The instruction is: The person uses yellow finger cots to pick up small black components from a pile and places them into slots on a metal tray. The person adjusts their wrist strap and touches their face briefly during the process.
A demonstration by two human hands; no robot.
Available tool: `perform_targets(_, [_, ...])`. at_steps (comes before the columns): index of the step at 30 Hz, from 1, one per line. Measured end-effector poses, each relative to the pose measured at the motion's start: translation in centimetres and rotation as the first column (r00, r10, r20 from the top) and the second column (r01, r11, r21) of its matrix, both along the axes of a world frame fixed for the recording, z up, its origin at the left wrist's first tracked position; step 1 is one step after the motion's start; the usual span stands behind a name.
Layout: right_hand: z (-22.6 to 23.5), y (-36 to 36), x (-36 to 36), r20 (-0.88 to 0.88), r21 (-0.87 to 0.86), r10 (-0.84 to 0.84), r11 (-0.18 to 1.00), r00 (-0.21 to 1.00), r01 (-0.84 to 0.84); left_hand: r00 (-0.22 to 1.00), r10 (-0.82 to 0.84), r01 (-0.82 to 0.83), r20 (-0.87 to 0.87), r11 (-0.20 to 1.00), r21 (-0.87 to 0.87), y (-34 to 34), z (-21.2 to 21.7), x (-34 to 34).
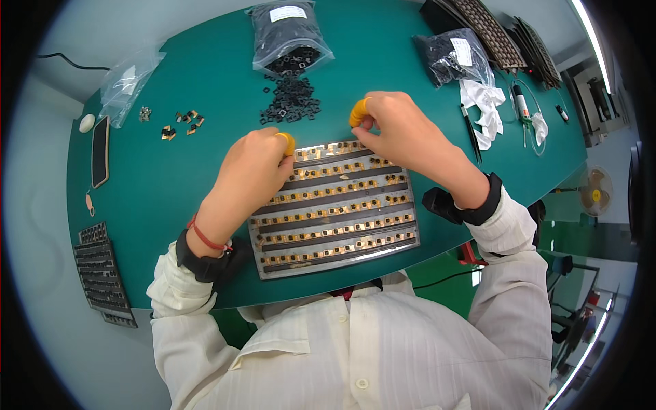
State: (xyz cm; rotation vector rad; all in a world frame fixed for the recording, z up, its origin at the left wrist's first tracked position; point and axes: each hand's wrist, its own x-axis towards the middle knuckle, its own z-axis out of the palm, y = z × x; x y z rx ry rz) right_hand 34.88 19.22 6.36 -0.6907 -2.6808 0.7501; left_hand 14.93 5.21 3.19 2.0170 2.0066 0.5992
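Note:
A metal tray [335, 255] lies in front of me, with rows of small gold strips bearing little black square parts, parted by dark bars. Over its far left corner, my left hand [251, 169] is closed in a pinch, a yellow finger cot on its index finger. My right hand [403, 126] pinches near the tray's far right edge and wears a yellow finger cot too. Whatever either pinch holds is hidden or too small to name. Beyond the tray, between my hands, lies a pile of small black square frames [290, 101] spilling from an open plastic bag [285, 34].
Gold pieces [184, 123], a phone [100, 152] and an empty-looking plastic bag [130, 85] lie at left. A bag of black parts [454, 58], crumpled white tissue [486, 109], a black pen-like tool [471, 133] and a syringe [521, 102] are at right. Another tray [102, 273] stands far left.

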Motion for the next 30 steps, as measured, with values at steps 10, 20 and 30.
perform_targets(10, [-3.4,-0.5,1.7,0.009,0.036,0.002,0.999,1.000,-0.002,0.984,-0.036,0.006,-0.176,0.986,-0.166,-1.1,1.1,1.4])
perform_targets(20, [-2.0,-2.6,1.1,0.264,0.041,-0.060,0.998,0.963,0.051,0.997,-0.019,0.003,-0.075,0.979,-0.204,-0.7,1.3,0.8])
perform_targets(30, [-0.8,-1.5,0.7,0.310,0.052,0.061,0.995,0.949,-0.081,0.958,0.096,-0.108,0.270,0.994,0.031,0.7,3.8,-3.4])
